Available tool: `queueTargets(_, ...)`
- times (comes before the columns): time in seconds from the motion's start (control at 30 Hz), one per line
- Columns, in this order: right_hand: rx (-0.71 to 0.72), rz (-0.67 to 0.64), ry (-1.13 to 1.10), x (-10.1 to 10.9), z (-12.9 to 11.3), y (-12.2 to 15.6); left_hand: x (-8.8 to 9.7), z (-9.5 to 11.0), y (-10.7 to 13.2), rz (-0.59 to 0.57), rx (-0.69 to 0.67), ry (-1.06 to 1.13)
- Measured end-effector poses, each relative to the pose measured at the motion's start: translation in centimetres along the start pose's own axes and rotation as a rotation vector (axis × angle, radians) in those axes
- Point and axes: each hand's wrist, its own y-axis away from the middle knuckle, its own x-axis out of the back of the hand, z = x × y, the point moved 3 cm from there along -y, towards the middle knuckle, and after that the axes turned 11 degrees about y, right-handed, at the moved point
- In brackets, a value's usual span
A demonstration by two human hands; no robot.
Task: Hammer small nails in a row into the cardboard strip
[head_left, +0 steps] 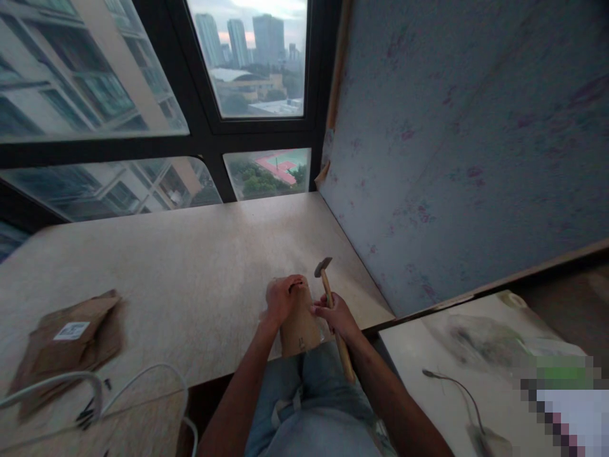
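Note:
My left hand (281, 299) is closed over the top of a tan wooden block (299, 330) that stands at the near edge of the table (181, 266), against my lap. My right hand (335, 316) grips the wooden handle of a small hammer (328, 285). Its metal head points up, just right of the block. What lies under my left fingers on the block is hidden.
A brown paper envelope (71, 339) with a white label lies at the table's left. White cables (143, 381) loop over the near left edge. A mottled blue board (457, 139) leans at the right. Below it lies a pale sheet (471, 349). Windows (257, 63) are behind.

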Motion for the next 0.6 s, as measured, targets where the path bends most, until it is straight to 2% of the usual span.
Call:
queueTargets(0.17,-0.011,0.029,-0.006,-0.9,0.7,0.5,0.1,0.7,0.1,0.005,-0.035,-0.004)
queueTargets(0.33,-0.047,0.04,-0.007,-1.3,0.9,0.6,0.1,0.4,0.3,0.04,-0.061,-0.037)
queueTargets(0.5,-0.044,0.038,-0.018,-1.5,0.7,0.8,0.0,-0.1,0.3,-0.02,-0.182,0.029)
queueTargets(0.6,-0.033,0.047,-0.021,-1.5,0.5,0.7,0.1,-0.4,0.3,-0.03,-0.18,0.017)
